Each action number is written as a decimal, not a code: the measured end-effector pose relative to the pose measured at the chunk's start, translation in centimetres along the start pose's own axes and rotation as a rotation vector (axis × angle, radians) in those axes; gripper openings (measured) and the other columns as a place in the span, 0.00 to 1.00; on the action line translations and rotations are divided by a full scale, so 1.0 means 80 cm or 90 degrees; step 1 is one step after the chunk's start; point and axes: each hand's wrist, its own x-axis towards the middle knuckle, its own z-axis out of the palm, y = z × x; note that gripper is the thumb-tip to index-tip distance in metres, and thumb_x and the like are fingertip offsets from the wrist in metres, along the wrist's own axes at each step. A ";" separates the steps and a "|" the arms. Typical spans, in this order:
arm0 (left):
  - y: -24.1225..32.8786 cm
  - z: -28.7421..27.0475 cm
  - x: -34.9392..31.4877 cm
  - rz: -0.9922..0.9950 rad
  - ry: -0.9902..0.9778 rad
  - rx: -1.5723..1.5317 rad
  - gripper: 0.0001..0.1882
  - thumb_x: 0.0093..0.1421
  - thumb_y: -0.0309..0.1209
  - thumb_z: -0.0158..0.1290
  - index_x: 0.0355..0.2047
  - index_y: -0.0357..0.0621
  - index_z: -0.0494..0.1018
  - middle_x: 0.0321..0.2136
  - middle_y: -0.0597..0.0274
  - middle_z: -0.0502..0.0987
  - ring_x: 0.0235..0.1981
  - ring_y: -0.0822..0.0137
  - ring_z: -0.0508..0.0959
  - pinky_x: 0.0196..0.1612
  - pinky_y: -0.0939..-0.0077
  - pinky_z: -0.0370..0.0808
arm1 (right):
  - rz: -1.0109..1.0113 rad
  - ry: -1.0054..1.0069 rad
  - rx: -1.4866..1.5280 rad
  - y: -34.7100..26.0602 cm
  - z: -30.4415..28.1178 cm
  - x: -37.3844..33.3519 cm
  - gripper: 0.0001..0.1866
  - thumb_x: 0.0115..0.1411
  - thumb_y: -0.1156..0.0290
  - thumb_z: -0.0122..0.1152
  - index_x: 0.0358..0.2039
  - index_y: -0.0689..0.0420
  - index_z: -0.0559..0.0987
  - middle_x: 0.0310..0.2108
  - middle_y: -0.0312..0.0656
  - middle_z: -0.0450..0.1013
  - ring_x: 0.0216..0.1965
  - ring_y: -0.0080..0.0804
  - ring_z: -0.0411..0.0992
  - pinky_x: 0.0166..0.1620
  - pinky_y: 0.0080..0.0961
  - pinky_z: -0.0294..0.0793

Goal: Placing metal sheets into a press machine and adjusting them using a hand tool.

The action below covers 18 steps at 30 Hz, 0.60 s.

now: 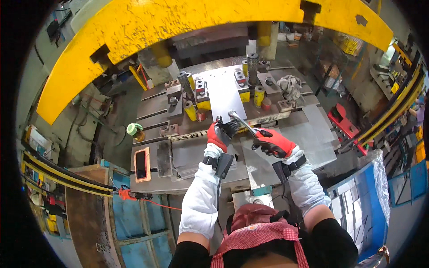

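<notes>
We have our right hand (273, 143), just right of the frame's centre, with its gloved fingers closed around the handle of a metal tool (243, 122), whose rounded head lies over the near edge of the pale sheet (225, 96); that sheet lies in the middle of the frame, reaching back between two yellow-and-black blocks (203, 99); our left hand (220, 135) is at the sheet's near left corner with its fingers partly curled, and we cannot tell whether they pinch the edge or only rest beside it; as we judge it, a loose hold on the tool could let its head skid and push the sheet askew; a sideways pull could catch the sheet against a block and bend it; the sheet's thin edge could cut into a glove if a finger slid along it; the yellow frame (223, 12) arches across the top of the picture, and any downward travel of the machinery there, were it to happen, would endanger both hands.
</notes>
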 end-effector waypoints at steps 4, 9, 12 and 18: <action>0.005 0.002 -0.007 -0.026 0.006 -0.012 0.22 0.60 0.45 0.43 0.37 0.34 0.69 0.32 0.46 0.76 0.31 0.56 0.76 0.38 0.67 0.75 | -0.251 0.021 0.006 -0.009 -0.019 0.058 0.15 0.56 0.68 0.54 0.43 0.55 0.69 0.31 0.32 0.69 0.27 0.13 0.65 0.24 0.12 0.64; 0.008 0.034 -0.015 -0.037 0.052 0.093 0.29 0.59 0.50 0.42 0.40 0.29 0.67 0.35 0.45 0.75 0.32 0.56 0.76 0.39 0.67 0.74 | -0.370 0.007 -0.186 -0.057 -0.073 0.173 0.09 0.58 0.70 0.51 0.39 0.56 0.74 0.26 0.32 0.69 0.25 0.19 0.66 0.28 0.18 0.65; 0.007 0.020 -0.014 -0.013 0.056 0.068 0.22 0.59 0.46 0.45 0.36 0.35 0.69 0.31 0.50 0.76 0.28 0.59 0.76 0.33 0.70 0.75 | -0.173 0.011 -0.090 -0.062 -0.086 0.199 0.06 0.56 0.68 0.54 0.32 0.54 0.76 0.20 0.31 0.68 0.20 0.16 0.63 0.24 0.16 0.61; 0.008 -0.014 -0.012 -0.017 0.073 0.127 0.28 0.57 0.49 0.46 0.37 0.29 0.70 0.27 0.49 0.77 0.26 0.57 0.77 0.32 0.68 0.76 | -0.186 0.102 0.007 -0.044 -0.062 0.035 0.14 0.59 0.65 0.51 0.45 0.55 0.70 0.23 0.28 0.66 0.18 0.13 0.60 0.20 0.13 0.58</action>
